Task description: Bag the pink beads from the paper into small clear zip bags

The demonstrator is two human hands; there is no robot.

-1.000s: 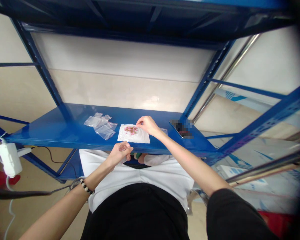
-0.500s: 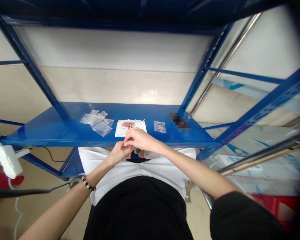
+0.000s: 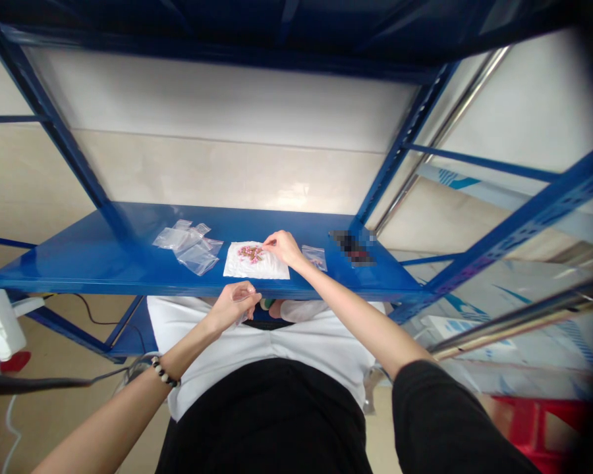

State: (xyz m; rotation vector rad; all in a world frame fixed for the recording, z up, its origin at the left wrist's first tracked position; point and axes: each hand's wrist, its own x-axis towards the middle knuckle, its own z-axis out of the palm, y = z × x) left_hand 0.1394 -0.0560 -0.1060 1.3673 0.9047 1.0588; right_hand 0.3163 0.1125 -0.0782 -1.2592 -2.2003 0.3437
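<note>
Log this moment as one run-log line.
right hand: over white paper, beside pink buds | left hand: curled, held item unclear | small bag and clear bags on blue shelf

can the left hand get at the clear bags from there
Probably yes: the left hand sits just off the front edge of the shelf, close to the clear bags, and nothing lies between them.
</note>
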